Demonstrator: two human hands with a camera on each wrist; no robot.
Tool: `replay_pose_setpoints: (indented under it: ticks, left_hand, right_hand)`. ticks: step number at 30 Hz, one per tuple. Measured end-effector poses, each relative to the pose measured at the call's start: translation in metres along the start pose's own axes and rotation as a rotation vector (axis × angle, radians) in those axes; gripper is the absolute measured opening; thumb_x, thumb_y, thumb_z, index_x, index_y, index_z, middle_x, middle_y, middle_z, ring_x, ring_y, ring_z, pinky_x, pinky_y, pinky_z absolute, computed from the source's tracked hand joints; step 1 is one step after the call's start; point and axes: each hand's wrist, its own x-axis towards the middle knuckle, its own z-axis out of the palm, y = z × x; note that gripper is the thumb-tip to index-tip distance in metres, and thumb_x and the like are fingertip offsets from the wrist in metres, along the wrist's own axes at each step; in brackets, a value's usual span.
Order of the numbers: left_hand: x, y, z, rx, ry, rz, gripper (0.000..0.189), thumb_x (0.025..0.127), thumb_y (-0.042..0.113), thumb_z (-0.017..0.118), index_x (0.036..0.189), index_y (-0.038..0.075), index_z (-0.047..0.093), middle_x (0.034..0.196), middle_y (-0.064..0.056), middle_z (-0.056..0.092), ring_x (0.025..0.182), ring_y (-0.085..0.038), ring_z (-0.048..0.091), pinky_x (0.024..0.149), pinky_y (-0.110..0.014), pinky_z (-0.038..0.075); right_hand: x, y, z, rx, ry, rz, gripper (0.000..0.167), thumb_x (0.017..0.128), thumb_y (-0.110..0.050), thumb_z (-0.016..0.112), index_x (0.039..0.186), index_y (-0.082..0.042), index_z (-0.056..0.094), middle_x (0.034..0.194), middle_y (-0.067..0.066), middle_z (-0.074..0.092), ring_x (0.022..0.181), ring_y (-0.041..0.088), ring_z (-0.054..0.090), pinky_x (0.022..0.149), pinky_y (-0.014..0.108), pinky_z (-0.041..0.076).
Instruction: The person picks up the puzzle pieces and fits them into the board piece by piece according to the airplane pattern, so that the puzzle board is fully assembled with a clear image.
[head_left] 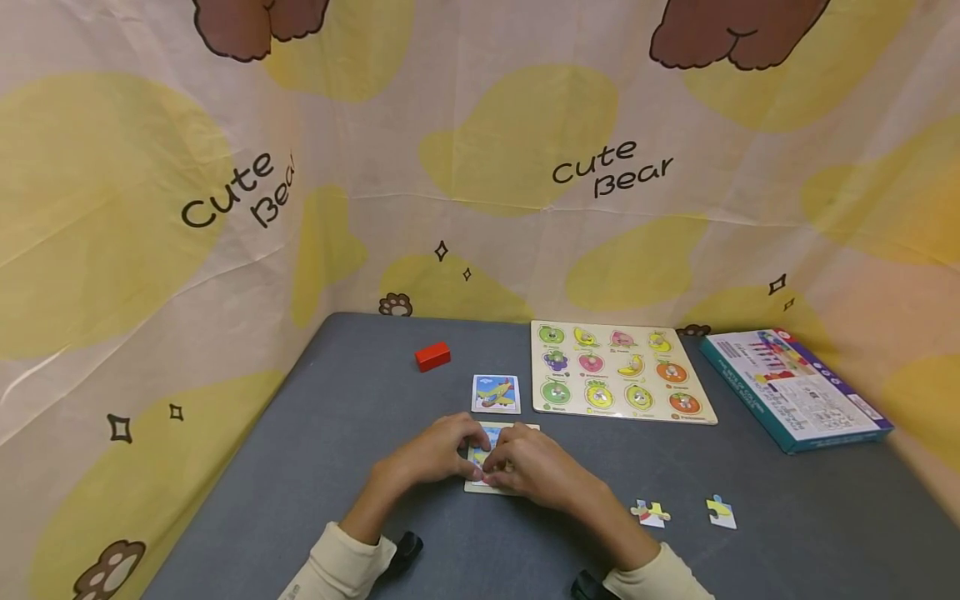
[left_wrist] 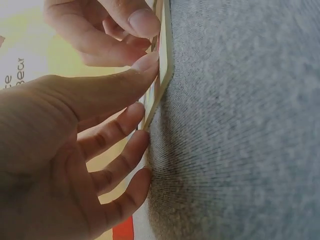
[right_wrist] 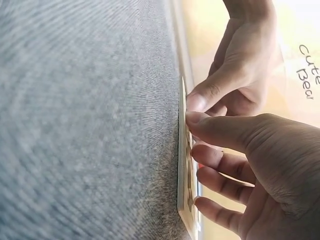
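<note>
Both hands work over a small jigsaw puzzle [head_left: 492, 433] in a pale tray [head_left: 476, 487] lying flat on the table. My left hand [head_left: 442, 450] is at the puzzle's left side. Its thumb touches the lower part, and the other fingers lie spread along the edge in the left wrist view. From the right, my right hand [head_left: 536, 462] covers much of the picture. Its thumb presses beside the left thumb, while its loosely bent fingers [right_wrist: 225, 187] touch the pieces. Two loose puzzle pieces, one red and yellow [head_left: 650, 512] and one yellow and blue [head_left: 721, 512], lie to the right.
Just behind the tray lies a picture card with a yellow airplane [head_left: 496, 394]. A red block [head_left: 432, 357] sits at the back left. Further right are a fruit picture board [head_left: 618, 403] and a flat teal-edged box [head_left: 802, 387]. A printed curtain [head_left: 480, 167] hangs behind the grey table [head_left: 322, 433].
</note>
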Motion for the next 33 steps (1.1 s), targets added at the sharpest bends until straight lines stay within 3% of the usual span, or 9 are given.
replay_pose_setpoints:
  ticks: [6,11,20,29,33]
  left_hand:
    - [0.001,0.004,0.003,-0.005,-0.003,-0.042,0.03,0.081,0.008,0.091,0.106,0.007,0.076,0.103,-0.003,0.064,0.095,-0.019,0.056,0.087,-0.036,0.047]
    - [0.003,0.006,0.004,-0.003,-0.022,-0.072,0.027,0.082,0.007,0.09,0.105,0.01,0.078,0.102,-0.002,0.062,0.095,-0.019,0.053,0.086,-0.037,0.045]
    - [0.001,0.008,0.004,-0.01,-0.048,-0.109,0.025,0.083,0.008,0.089,0.106,0.012,0.08,0.101,-0.004,0.057,0.096,-0.02,0.05,0.083,-0.037,0.041]
    - [0.0,0.008,0.003,-0.015,-0.034,-0.088,0.026,0.083,0.005,0.089,0.106,0.01,0.08,0.099,-0.005,0.057,0.094,-0.02,0.05,0.08,-0.034,0.04]
    - [0.001,0.008,0.003,-0.024,-0.038,-0.096,0.026,0.083,0.006,0.089,0.107,0.01,0.08,0.1,-0.005,0.057,0.094,-0.019,0.05,0.079,-0.034,0.041]
  right_hand:
    - [-0.005,0.006,-0.006,0.092,-0.033,0.036,0.012,0.091,-0.016,0.081,0.103,-0.015,0.083,0.096,-0.006,0.069,0.095,0.009,0.056,0.087,0.032,0.048]
    - [-0.017,0.012,-0.019,0.161,-0.051,0.118,0.017,0.094,-0.015,0.08,0.11,-0.014,0.082,0.104,-0.004,0.07,0.101,0.012,0.058,0.09,0.036,0.05]
    - [-0.05,0.024,-0.039,0.143,-0.061,0.196,0.021,0.094,-0.021,0.081,0.114,-0.015,0.08,0.105,-0.008,0.069,0.099,0.009,0.056,0.087,0.035,0.051]
    - [-0.092,0.042,-0.054,0.106,-0.007,0.242,0.022,0.093,-0.023,0.083,0.115,-0.019,0.08,0.106,-0.015,0.068,0.101,0.005,0.058,0.089,0.034,0.053]
    - [-0.112,0.049,-0.061,0.108,-0.021,0.288,0.023,0.093,-0.027,0.082,0.115,-0.021,0.079,0.106,-0.015,0.067,0.099,0.006,0.058,0.086,0.032,0.053]
